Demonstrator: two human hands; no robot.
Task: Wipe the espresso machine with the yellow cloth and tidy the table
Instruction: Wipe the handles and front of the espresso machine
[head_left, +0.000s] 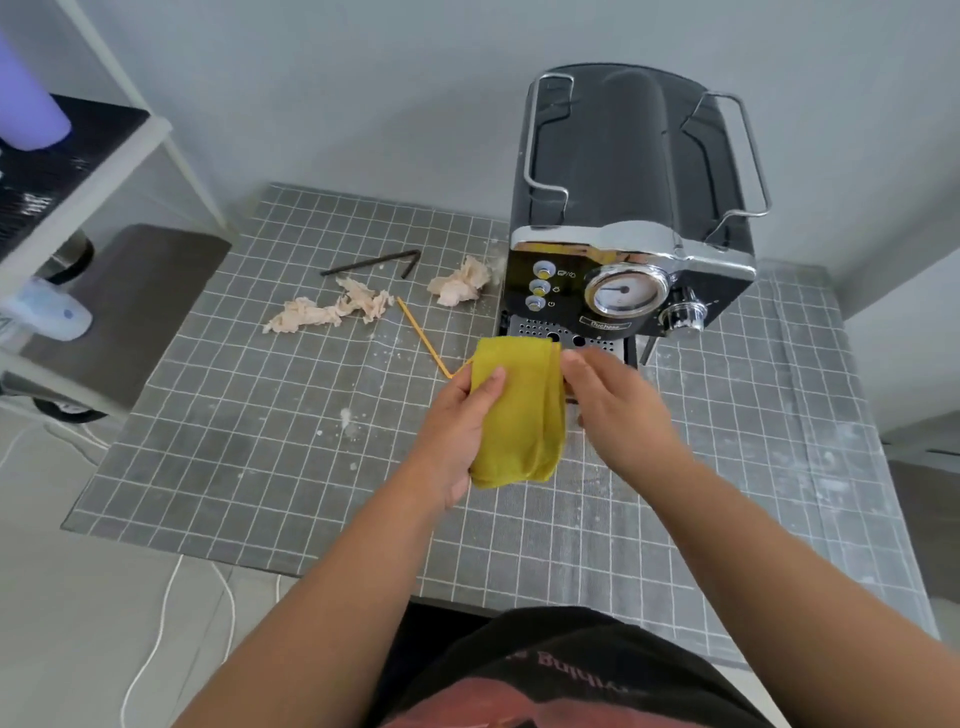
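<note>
A folded yellow cloth (524, 410) is held above the table in front of the black and chrome espresso machine (623, 208). My left hand (457, 431) grips the cloth's left side, thumb on top. My right hand (618, 410) touches the cloth's right edge with its fingers, just before the machine's drip tray (540, 330). Two crumpled beige paper wads (332, 309) (460, 283) lie on the grey checked tablecloth (249, 426), left of the machine. A bent yellow straw (423, 338) and a bent black straw (374, 264) lie near them.
White crumbs or powder speckle the cloth around the machine. A white shelf frame (78, 171) with a purple cup (31, 98) stands at the left, above a grey stool (135, 301). White cables (166, 623) run on the floor. A wall stands close behind.
</note>
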